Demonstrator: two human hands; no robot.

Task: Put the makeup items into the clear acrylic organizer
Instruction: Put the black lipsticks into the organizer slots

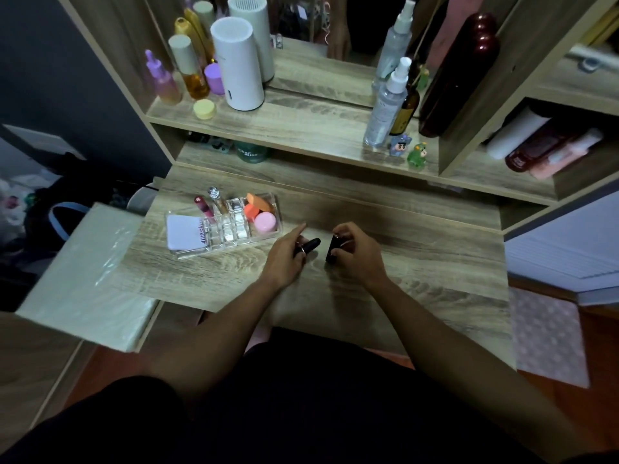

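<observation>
Head view: one clear acrylic organizer (pixel 234 229) sits left on the desk (pixel 418 262), holding two tubes, one orange sponge (pixel 259 201), one pink jar (pixel 265 222), one white card. Just right, left hand (pixel 284 259) pinches one dark lipstick (pixel 310 245); right hand (pixel 355 254) grips one black cap (pixel 333 251). Bare wood runs right to the desk's edge.

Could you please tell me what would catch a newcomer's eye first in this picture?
Probably the two hands at the middle of the wooden table: the left hand holds a dark tube and the right hand a small black item. Just left of them sits the clear organizer, bright with a pink jar and an orange sponge.
</observation>
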